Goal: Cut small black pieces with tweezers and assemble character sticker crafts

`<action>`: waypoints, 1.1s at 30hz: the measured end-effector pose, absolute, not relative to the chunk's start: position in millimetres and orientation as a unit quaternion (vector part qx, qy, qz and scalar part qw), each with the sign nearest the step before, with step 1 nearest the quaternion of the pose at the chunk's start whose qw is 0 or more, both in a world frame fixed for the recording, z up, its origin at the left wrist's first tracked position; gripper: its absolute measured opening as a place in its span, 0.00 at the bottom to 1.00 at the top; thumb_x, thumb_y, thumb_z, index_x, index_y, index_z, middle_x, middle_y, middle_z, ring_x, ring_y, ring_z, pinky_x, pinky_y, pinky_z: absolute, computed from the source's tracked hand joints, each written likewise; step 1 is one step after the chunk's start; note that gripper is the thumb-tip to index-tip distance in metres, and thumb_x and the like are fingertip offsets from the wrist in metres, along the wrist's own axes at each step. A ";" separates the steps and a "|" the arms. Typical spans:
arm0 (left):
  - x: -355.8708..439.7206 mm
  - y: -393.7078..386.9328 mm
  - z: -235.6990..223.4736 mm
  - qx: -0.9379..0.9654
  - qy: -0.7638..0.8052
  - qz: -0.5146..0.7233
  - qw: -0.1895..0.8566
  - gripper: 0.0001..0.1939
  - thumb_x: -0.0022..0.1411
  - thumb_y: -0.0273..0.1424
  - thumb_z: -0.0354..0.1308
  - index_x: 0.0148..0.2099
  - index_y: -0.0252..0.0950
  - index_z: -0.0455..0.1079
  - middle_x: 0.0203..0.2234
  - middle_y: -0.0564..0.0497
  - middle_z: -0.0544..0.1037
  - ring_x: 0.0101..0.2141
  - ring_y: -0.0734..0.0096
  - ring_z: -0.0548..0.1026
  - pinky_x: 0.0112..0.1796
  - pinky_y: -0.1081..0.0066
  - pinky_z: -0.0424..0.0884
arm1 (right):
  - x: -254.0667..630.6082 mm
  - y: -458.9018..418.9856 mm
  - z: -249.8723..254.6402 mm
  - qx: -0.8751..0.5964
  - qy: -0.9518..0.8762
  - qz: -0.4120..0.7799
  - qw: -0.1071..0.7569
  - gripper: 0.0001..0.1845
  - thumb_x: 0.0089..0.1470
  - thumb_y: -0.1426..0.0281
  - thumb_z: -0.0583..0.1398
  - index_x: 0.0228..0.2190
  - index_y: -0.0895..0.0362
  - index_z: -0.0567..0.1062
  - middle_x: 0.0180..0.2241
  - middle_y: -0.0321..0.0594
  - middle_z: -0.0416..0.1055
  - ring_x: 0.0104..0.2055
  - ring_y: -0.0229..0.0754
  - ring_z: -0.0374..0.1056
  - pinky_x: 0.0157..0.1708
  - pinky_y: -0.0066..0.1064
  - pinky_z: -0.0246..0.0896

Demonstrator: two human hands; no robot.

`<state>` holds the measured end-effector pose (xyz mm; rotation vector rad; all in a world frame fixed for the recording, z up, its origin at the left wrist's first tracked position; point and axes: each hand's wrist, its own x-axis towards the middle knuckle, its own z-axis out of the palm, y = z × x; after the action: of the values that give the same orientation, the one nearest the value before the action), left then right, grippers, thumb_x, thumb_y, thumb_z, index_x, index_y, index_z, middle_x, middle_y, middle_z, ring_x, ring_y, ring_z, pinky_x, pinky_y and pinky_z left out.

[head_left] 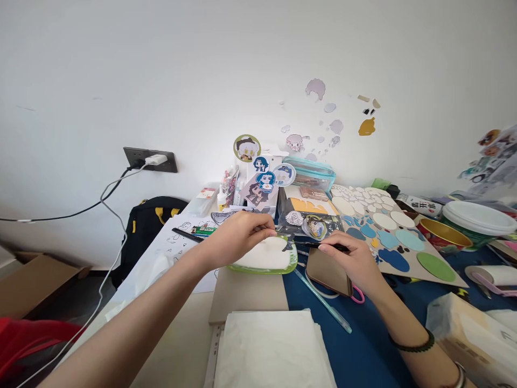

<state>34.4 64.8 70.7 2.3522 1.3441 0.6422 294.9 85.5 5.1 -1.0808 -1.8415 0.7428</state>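
Note:
My left hand (242, 237) is above a white dish with a green rim (262, 269), its thumb and fingertips pinched together. Whatever sits in that pinch is hidden or too small to make out. Close to those fingertips, at the dish's right side, is a small dark grey piece (287, 245). From the right, my right hand (357, 261) grips a slim black tool (313, 245) whose tip points left toward the dark piece. I cannot tell whether the tip touches it. A brown phone-like slab (329, 271) lies just below the tool.
Beneath the dish is a beige board (250, 296); white sheets (274, 350) lie in front. A teal pen (323, 302) rests on the blue cloth. Cut-out shapes cover a board (404, 237) at right, near a white-lidded tub (479, 218). A tissue pack (464, 339) is beside my right forearm.

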 end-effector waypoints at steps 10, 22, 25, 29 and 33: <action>33.8 66.5 67.6 0.817 0.479 0.259 0.191 0.13 0.64 0.37 0.46 0.30 0.38 0.65 0.22 0.57 0.68 0.24 0.77 0.62 0.25 0.75 0.54 | 295.3 87.1 4.2 -0.436 -0.733 0.315 0.416 0.11 0.51 0.60 0.60 0.24 0.52 0.76 0.27 0.38 0.69 0.31 0.41 0.64 0.32 0.32 0.59; 34.9 66.8 66.1 0.816 0.490 0.247 0.181 0.13 0.64 0.37 0.45 0.30 0.38 0.65 0.24 0.56 0.70 0.25 0.75 0.65 0.26 0.74 0.55 | 297.5 85.6 7.5 -0.442 -0.751 0.284 0.399 0.11 0.51 0.59 0.60 0.24 0.52 0.76 0.27 0.39 0.70 0.31 0.41 0.64 0.31 0.32 0.59; 35.3 66.9 66.9 0.819 0.487 0.245 0.181 0.13 0.64 0.36 0.45 0.30 0.38 0.65 0.24 0.55 0.71 0.26 0.74 0.66 0.26 0.74 0.55 | 298.7 86.5 7.8 -0.448 -0.746 0.282 0.404 0.12 0.51 0.59 0.60 0.25 0.52 0.76 0.28 0.39 0.70 0.32 0.42 0.65 0.32 0.32 0.60; 36.1 66.1 68.0 0.820 0.485 0.242 0.185 0.13 0.64 0.35 0.44 0.31 0.37 0.66 0.24 0.54 0.71 0.25 0.74 0.65 0.26 0.73 0.55 | 298.0 85.3 9.3 -0.454 -0.740 0.284 0.407 0.12 0.50 0.58 0.60 0.25 0.53 0.76 0.28 0.39 0.71 0.32 0.43 0.65 0.32 0.32 0.60; 37.5 65.1 67.7 0.820 0.486 0.236 0.189 0.13 0.63 0.36 0.45 0.31 0.37 0.66 0.24 0.55 0.71 0.24 0.74 0.64 0.25 0.73 0.54 | 294.6 83.6 9.1 -0.451 -0.743 0.293 0.398 0.12 0.51 0.59 0.60 0.25 0.53 0.76 0.28 0.40 0.70 0.32 0.43 0.65 0.32 0.33 0.61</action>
<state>37.5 65.1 67.7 2.3063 1.3654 0.6623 294.6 83.6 9.1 -1.1416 -1.8821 0.7419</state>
